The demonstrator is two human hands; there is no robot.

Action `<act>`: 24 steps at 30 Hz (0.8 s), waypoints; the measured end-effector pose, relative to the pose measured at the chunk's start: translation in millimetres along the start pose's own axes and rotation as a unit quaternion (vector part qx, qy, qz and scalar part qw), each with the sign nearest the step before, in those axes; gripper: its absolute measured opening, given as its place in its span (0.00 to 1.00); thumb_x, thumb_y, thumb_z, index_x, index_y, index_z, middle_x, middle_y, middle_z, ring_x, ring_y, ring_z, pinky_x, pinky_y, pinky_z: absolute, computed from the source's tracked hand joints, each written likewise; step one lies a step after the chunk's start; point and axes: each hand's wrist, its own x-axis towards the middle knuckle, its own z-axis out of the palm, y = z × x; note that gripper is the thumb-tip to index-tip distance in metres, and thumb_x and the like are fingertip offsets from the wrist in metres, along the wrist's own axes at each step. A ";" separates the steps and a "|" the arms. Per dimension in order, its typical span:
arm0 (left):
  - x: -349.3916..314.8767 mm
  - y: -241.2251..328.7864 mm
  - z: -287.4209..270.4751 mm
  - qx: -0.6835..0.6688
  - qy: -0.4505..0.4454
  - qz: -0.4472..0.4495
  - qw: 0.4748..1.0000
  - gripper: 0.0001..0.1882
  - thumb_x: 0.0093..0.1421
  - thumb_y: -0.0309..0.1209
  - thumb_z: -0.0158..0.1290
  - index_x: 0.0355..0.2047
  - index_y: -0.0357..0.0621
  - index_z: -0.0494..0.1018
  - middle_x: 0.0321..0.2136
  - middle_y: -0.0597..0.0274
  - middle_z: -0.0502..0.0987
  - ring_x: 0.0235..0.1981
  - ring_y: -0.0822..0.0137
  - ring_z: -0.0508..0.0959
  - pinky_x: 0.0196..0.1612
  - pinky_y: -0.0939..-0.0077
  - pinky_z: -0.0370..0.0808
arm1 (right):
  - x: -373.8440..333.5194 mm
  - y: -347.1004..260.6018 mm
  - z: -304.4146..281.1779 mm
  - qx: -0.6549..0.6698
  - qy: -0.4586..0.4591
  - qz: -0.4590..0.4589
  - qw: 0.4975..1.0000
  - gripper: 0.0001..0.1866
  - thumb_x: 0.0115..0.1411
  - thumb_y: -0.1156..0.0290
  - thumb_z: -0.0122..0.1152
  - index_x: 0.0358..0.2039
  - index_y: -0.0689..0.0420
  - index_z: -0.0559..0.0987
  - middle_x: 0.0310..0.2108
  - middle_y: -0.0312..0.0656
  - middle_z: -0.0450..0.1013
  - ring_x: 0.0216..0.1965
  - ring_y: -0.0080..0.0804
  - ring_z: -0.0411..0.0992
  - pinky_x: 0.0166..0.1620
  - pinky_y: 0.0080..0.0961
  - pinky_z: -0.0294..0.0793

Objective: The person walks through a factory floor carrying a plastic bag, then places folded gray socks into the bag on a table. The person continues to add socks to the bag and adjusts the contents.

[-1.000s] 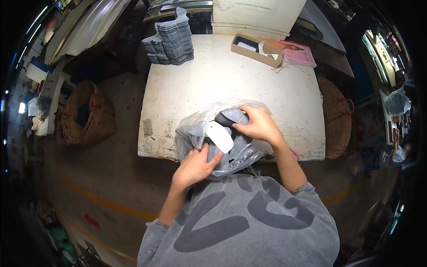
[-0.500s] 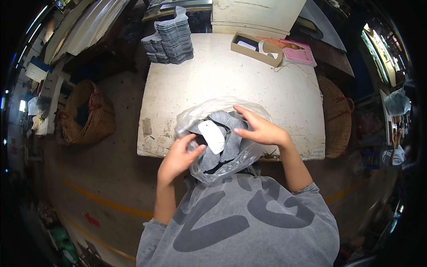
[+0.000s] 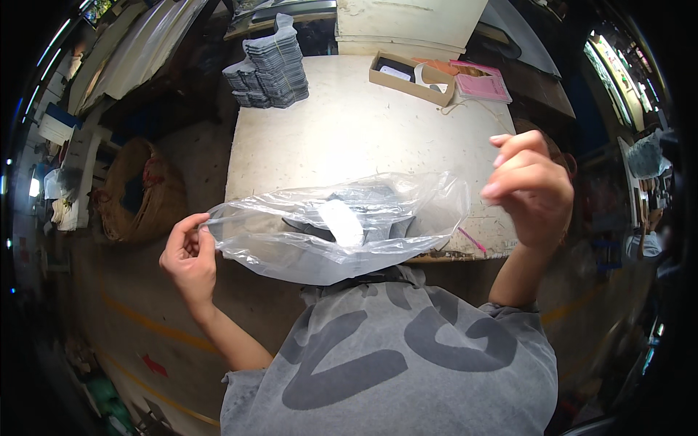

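Observation:
A clear plastic bag (image 3: pixel 309 269) stretches sideways over the table's front edge, close to my body. Grey folded fabric pieces (image 3: pixel 378 231) lie inside, with a white rounded card (image 3: pixel 342 224) on top, all partly veiled by the plastic. At the bag's left end, my left hand (image 3: pixel 190 254) pinches the rim between thumb and fingers. My right hand (image 3: pixel 534 185) is raised to the right of the bag, apart from it, fingers loosely curled and spread, with nothing visible in them. Below it, a thin pink cord (image 3: pixel 472 240) lies at the table's edge.
On the white table (image 3: pixel 320 138), a tall stack of grey cut pieces (image 3: pixel 270 69) stands at the far left. An open cardboard box (image 3: pixel 411 78) and a pink booklet (image 3: pixel 483 81) sit far right. A wicker basket (image 3: pixel 138 192) is on the floor at left.
Both hands have moved from over the fabric outward, the left to the bag's rim and the right up and away. The bag's mouth is pulled wide and its plastic now partly covers the contents.

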 end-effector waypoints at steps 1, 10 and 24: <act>-1.5 -6.4 -5.3 -0.050 0.005 0.014 0.999 0.11 0.67 0.23 0.51 0.47 0.34 0.77 0.27 0.68 0.74 0.28 0.82 0.72 0.31 0.84 0.68 | -5.8 8.4 -1.1 0.056 0.061 -0.010 0.997 0.10 0.57 0.65 0.75 0.34 0.55 0.82 0.29 0.36 0.80 0.40 0.31 0.73 0.55 0.42 0.73; -54.2 -42.5 67.3 -0.362 -0.037 -0.067 0.929 0.80 0.39 0.71 0.69 0.75 0.37 0.36 0.67 0.48 0.59 0.68 0.54 0.60 0.71 0.57 0.55 | -91.2 43.0 88.1 0.279 0.048 0.235 0.930 0.58 0.41 0.44 0.83 0.66 0.62 0.66 0.61 0.51 0.68 0.65 0.41 0.65 0.64 0.37 0.64; -36.0 -4.5 140.8 -0.590 -0.022 -0.077 0.804 0.18 0.79 0.41 0.34 0.44 0.43 0.69 0.41 0.56 0.75 0.56 0.62 0.71 0.67 0.58 0.63 | -54.9 26.9 147.6 0.474 0.179 0.305 0.807 0.21 0.79 0.58 0.36 0.42 0.61 0.73 0.35 0.41 0.73 0.35 0.26 0.69 0.45 0.26 0.72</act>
